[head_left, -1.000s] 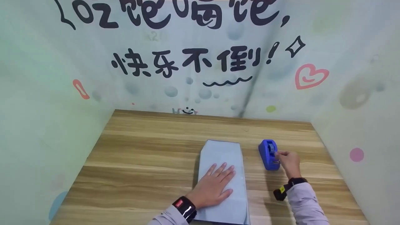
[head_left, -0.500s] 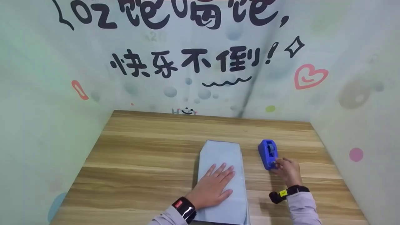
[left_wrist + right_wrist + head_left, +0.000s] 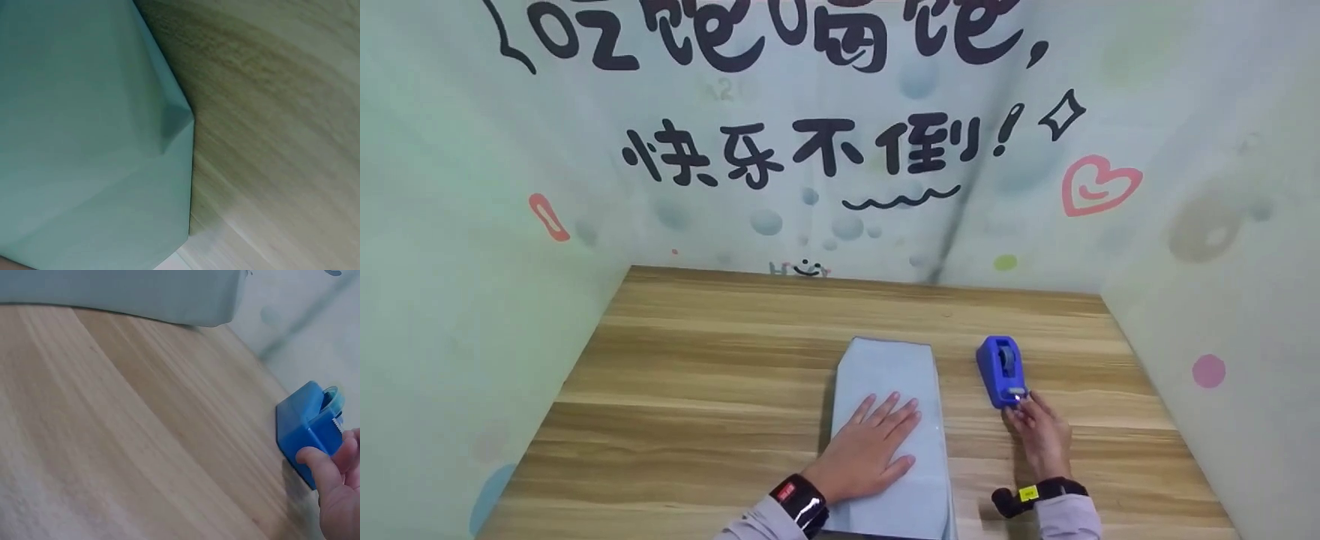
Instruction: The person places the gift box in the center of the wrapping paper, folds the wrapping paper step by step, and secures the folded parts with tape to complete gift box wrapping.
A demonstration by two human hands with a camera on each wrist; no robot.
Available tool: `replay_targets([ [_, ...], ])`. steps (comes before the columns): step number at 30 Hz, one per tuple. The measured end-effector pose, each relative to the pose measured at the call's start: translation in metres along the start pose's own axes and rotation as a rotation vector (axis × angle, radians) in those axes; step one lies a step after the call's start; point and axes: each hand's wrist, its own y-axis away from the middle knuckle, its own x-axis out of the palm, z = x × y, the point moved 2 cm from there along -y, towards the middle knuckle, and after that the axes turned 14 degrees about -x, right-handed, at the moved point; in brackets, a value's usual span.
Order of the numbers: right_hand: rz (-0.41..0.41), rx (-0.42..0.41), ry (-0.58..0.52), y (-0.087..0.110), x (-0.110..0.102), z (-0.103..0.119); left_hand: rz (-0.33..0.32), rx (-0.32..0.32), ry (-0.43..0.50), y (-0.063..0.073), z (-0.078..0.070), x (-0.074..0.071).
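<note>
A long package folded in light blue paper (image 3: 885, 375) lies on the table. My left hand (image 3: 866, 457) rests flat on top of it, fingers spread. In the left wrist view, the paper (image 3: 84, 112) shows a creased fold at its corner. To the right stands a blue tape dispenser (image 3: 997, 367) with a roll of clear tape (image 3: 1006, 360). My right hand (image 3: 1042, 435) is at its front end, thumb and fingers pinching the tape end by the cutter. The right wrist view shows the thumb (image 3: 318, 464) against the dispenser's front and the toothed cutter (image 3: 337, 425) beside the fingers.
The wood-grain table (image 3: 697, 360) is bounded by printed cloth walls (image 3: 735, 225) at the back and both sides. A gap of table separates the package from the dispenser. Each wrist wears a black band (image 3: 801, 504).
My right hand has moved from beside the tape roll toward me, down to the dispenser's front end. The left hand has stayed flat on the package.
</note>
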Motion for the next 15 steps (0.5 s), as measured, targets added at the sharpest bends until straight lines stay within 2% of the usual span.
replay_targets([
  [8,-0.045,-0.162,0.284,-0.009,-0.004,-0.008,-0.006,0.002,0.003,0.0,-0.001,-0.001],
  [11,-0.007,-0.198,0.38,-0.012,-0.004,-0.007,-0.029,0.01,-0.004,-0.001,-0.001,-0.001],
  [15,0.102,-0.228,0.567,-0.017,-0.006,-0.001,-0.043,0.011,-0.012,-0.001,-0.001,0.0],
])
